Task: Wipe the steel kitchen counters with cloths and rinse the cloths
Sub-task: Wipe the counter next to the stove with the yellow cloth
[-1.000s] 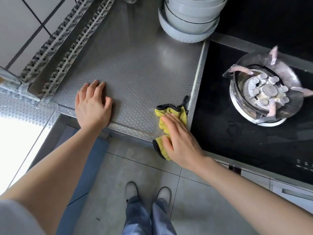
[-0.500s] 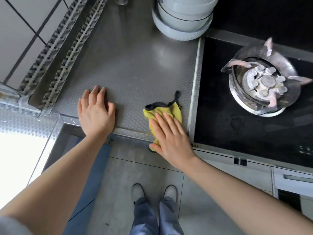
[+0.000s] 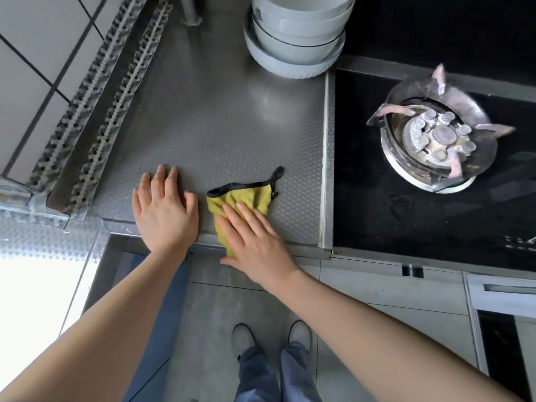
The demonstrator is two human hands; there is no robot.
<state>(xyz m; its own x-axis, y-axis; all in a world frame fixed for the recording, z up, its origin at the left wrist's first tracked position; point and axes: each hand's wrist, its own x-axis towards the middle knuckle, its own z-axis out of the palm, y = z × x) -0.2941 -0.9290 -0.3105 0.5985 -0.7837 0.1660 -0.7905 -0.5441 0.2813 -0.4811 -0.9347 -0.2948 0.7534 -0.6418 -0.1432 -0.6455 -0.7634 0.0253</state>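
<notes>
Kitchen, domestic in look: embossed steel counter [image 3: 208,120] lying at centre, gas burner [image 3: 438,140] sitting in a black hob [image 3: 406,216] at right, pale bowls [image 3: 298,33] standing stacked at far edge, white tiled wall [image 3: 32,62] running along left

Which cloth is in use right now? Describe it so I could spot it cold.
Find the textured steel counter left of the black hob. At its front edge, nearer the hob, the right hand presses flat on the cloth. It is the only yellow thing there, with black trim and a small black loop.
</notes>
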